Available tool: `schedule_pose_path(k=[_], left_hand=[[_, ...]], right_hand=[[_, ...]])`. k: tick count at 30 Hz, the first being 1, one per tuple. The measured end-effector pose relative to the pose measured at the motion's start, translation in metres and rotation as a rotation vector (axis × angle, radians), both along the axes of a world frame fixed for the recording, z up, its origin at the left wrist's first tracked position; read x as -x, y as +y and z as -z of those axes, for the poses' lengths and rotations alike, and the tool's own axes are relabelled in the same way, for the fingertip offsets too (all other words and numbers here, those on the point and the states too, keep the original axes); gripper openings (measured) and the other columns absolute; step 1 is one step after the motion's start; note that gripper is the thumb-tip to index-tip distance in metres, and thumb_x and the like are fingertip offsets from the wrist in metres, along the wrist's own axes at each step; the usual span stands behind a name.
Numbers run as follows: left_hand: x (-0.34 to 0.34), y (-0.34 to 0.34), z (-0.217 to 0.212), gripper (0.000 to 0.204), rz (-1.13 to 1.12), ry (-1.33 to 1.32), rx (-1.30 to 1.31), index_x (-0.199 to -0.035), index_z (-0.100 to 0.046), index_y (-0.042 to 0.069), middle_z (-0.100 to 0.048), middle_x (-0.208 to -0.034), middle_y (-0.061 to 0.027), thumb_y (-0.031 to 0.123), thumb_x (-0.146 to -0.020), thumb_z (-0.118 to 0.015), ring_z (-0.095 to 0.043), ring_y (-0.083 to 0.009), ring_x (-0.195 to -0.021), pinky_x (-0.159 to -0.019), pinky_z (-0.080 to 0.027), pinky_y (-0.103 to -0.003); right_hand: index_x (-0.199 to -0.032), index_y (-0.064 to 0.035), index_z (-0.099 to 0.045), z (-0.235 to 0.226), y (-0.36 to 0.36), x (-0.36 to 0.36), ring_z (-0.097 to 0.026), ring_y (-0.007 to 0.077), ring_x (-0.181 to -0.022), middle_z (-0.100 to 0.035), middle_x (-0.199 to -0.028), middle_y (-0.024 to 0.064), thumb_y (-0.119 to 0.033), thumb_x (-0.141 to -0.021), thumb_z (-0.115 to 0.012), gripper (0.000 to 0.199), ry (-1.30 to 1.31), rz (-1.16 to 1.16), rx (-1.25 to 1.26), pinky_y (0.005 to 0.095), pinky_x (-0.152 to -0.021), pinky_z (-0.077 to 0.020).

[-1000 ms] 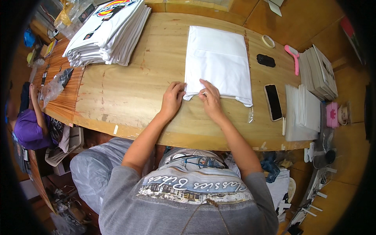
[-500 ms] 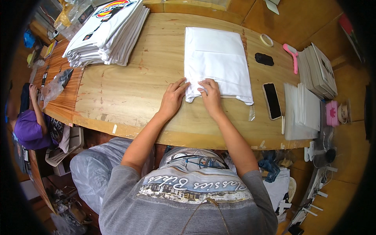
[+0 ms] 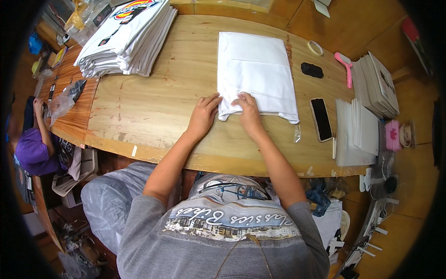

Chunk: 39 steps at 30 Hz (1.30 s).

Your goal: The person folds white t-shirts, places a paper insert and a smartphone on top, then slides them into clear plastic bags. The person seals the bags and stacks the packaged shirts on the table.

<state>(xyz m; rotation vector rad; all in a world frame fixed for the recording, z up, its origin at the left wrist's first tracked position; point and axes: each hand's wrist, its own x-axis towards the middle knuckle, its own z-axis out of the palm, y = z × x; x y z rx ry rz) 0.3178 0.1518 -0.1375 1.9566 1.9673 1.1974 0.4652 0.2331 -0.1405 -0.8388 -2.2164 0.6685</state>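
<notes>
A folded white garment (image 3: pixel 256 65) lies flat on the wooden table in front of me, its lower end rumpled. Clear film (image 3: pixel 297 133) sticks out past its near right corner and looks like part of a plastic bag around it. My left hand (image 3: pixel 204 112) rests at the garment's lower left edge, fingers stretched out and touching it. On the lower part of the garment, my right hand (image 3: pixel 248 111) has its fingers bent and drawn toward the thumb, closed on the white cloth or the film over it. The fingertips are partly hidden.
A tall stack of folded white shirts (image 3: pixel 125 46) stands at the far left. Along the right lie a phone (image 3: pixel 320 120), a black object (image 3: pixel 311 70), a tape roll (image 3: pixel 315 48), a pink-handled tool (image 3: pixel 344 67) and plastic sleeves (image 3: pixel 350 135). Another person in purple (image 3: pixel 35 153) sits at left.
The right hand has shifted slightly left over the cloth, with its fingers drawn in a little more. The left hand stays at the garment's edge. The whole view has moved slightly.
</notes>
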Motion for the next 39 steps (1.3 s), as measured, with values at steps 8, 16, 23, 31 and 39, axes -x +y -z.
schedule_pose_path(k=[8,16,23,31,39], left_hand=[[-0.001,0.000,-0.001,0.031,0.000,0.011,-0.008,-0.100,-0.055,0.002,-0.052,-0.107,-0.0106,-0.001,-0.069,-0.055,-0.048,-0.0277,-0.085,-0.076,-0.042,-0.033],[-0.002,-0.002,-0.003,0.030,-0.010,0.010,-0.004,-0.100,-0.055,0.002,-0.053,-0.107,-0.0104,0.000,-0.069,-0.055,-0.048,-0.0279,-0.085,-0.076,-0.042,-0.033],[-0.002,-0.001,-0.002,0.035,-0.009,-0.006,0.014,-0.101,-0.055,0.003,-0.052,-0.108,-0.0091,-0.004,-0.067,-0.056,-0.047,-0.0275,-0.088,-0.078,-0.041,-0.033],[-0.004,-0.004,-0.010,0.045,0.051,0.092,0.029,-0.113,-0.045,0.005,-0.045,-0.117,-0.0086,-0.002,-0.069,-0.053,-0.043,-0.0277,-0.100,-0.085,-0.039,-0.033],[0.004,-0.012,-0.032,0.041,0.577,0.674,0.072,-0.115,-0.041,-0.001,-0.041,-0.121,-0.0119,0.010,-0.075,-0.041,-0.038,-0.0239,-0.113,-0.094,-0.032,-0.032]], right_hand=[[-0.082,0.0011,-0.054,0.001,0.003,-0.011,-0.044,0.0292,-0.102,-0.049,-0.106,0.0146,0.017,-0.059,-0.037,0.033,0.008,-0.053,0.178,0.0329,-0.087,-0.0364],[-0.079,-0.0001,-0.056,-0.009,0.002,-0.018,-0.046,0.0257,-0.102,-0.048,-0.110,0.0110,0.013,-0.061,-0.041,0.026,0.016,-0.124,0.190,0.0310,-0.086,-0.0378],[-0.076,-0.0004,-0.060,-0.006,0.000,-0.019,-0.048,0.0232,-0.099,-0.053,-0.104,0.0090,0.000,-0.066,-0.059,0.010,0.055,-0.089,0.198,0.0293,-0.081,-0.0405],[-0.084,-0.0012,-0.059,-0.036,-0.002,-0.093,-0.053,0.0238,-0.095,-0.058,-0.095,0.0114,-0.003,-0.073,-0.053,0.013,-0.111,-0.103,0.579,0.0295,-0.080,-0.0422],[-0.104,-0.0110,-0.046,-0.048,0.053,-0.206,-0.039,0.0253,-0.112,-0.036,-0.126,0.0103,-0.006,-0.075,-0.042,0.029,-0.747,-0.332,-0.547,0.0338,-0.093,-0.0342]])
